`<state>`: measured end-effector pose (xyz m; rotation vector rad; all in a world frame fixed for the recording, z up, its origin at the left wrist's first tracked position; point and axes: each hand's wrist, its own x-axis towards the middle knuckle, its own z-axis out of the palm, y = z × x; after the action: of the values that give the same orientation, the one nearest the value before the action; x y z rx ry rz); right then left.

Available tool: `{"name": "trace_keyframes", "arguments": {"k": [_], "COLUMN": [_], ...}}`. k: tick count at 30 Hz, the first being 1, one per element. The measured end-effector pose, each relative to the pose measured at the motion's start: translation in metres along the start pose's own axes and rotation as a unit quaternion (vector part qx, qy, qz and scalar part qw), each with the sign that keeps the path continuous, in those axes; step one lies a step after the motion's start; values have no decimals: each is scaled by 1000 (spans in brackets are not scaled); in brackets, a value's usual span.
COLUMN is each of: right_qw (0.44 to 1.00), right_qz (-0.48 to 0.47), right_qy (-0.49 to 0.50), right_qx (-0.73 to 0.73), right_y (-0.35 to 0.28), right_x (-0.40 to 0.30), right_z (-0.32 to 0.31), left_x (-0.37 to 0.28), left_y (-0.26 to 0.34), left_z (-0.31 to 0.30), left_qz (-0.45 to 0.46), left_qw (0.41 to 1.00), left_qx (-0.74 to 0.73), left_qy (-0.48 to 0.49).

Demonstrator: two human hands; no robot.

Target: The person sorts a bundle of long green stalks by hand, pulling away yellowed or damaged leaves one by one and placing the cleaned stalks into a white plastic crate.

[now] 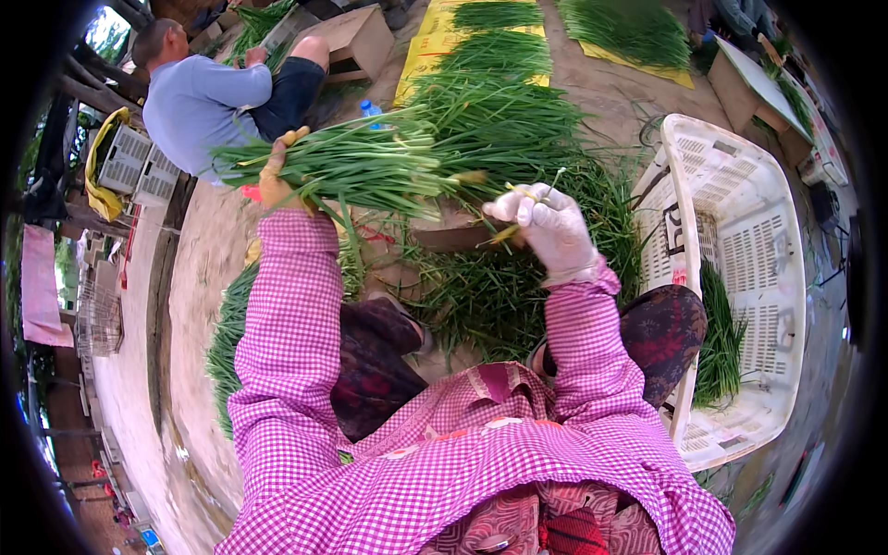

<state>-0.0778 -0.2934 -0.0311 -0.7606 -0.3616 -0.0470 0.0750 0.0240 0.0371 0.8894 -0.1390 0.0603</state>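
My left hand (276, 179), in a yellowish glove, grips a bunch of long green garlic chives (368, 163). The bunch lies level in the air, its pale stem ends towards my right hand (558, 229). That hand wears a white glove and pinches a few yellowed leaf scraps (510, 234) and a thin pale stalk between its fingers. It is apart from the bunch, just right of the stem ends. Behind the bunch lies a thick pile of chives (499, 125). Loose trimmed leaves (485, 298) cover the ground between my feet.
A white plastic crate (794, 229) with some chives (718, 340) inside stands at my right knee. More chives (232, 333) lie beside my left leg. Yellow sheets (423, 62) run under the piles ahead. A bottle (370, 109) and a seated person (208, 97) are at front left.
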Motion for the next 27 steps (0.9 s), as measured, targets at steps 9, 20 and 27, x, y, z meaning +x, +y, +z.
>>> {"name": "trace_keyframes", "arguments": {"k": [9,20,27], "right_qw": [969,984,986], "right_qz": [85,11,131], "right_qy": [38,178,79], "right_qx": [-230,-5,-70], "right_y": [13,14,23], "right_x": [15,8,16], "right_z": [14,4,46], "left_x": [-12,-11,-13], "left_y": [-6,-12,-16], "left_z": [15,20,23], "left_qz": [-34,-18,-24], "left_qw": [999,1000,999], "left_qx": [-11,12,22], "left_qy": [-8,0,3]}}
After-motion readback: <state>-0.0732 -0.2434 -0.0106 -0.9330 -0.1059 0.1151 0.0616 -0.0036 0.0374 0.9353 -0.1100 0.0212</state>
